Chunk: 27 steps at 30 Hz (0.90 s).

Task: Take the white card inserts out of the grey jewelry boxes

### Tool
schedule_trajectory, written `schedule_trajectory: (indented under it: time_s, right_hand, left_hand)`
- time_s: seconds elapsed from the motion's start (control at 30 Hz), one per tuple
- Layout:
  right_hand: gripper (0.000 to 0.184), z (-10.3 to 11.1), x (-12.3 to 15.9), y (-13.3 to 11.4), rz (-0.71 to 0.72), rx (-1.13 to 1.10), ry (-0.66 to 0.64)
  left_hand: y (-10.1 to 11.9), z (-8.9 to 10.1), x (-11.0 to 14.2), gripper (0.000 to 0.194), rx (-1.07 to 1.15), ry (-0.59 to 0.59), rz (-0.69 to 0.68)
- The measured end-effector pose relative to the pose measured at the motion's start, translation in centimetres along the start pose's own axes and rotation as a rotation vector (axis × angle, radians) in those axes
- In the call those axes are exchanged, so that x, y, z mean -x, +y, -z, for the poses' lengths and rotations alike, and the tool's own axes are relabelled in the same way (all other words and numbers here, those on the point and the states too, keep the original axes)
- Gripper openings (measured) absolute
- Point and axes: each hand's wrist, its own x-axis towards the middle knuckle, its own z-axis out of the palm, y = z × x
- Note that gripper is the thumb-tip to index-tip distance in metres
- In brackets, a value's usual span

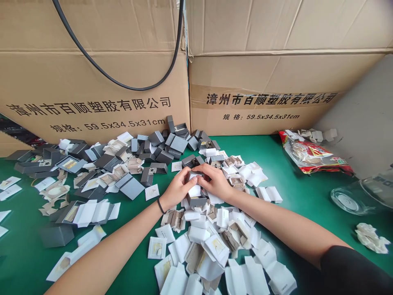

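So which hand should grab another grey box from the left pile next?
Probably the left. The left hand is nearer those grey boxes; the right hand would have to reach past it. Both are on a small box now.

A small, dark grey box [197, 201] sits upright at the far side of a heap of white card pieces [211, 241]. White material [194, 191] shows at its top, its far end partly hidden.

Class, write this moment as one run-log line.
left hand: on small gray box | right hand: on same box | around: white paper inserts | behind: cardboard cartons
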Motion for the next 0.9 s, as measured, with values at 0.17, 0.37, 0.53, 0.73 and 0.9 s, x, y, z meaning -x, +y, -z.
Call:
schedule_trajectory:
  time_s: [0.17, 0.37, 0.53, 0.73, 0.9]
  right_hand:
    - [0.028, 0.4, -0.3, -0.4, 0.015, 0.033, 0.026]
    - [0.016, 3.8, 0.7, -2.6, 0.079, 0.086, 0.083]
    - [0.022, 5.3, 5.7, -3.4, 0.283, 0.221, -0.161]
    - [0.017, 5.0, 6.3, -3.1, 0.159, 0.153, -0.406]
    - [0.021, 4.8, 5.4, -1.8, 0.063, 0.025, -0.4]
  left_hand:
    - [0.6, -0.4, 0.0, 0.028, 0.195, -0.013, 0.045]
    - [1.4, -0.4, 0.3, 0.037, 0.41, -0.041, 0.149]
    - [1.0, -0.3, 0.5, 0.035, 0.395, -0.068, 0.157]
    - [1.2, -0.3, 0.5, 0.033, 0.43, -0.115, 0.155]
    - [1.6, -0.4, 0.5, 0.036, 0.466, -0.099, 0.196]
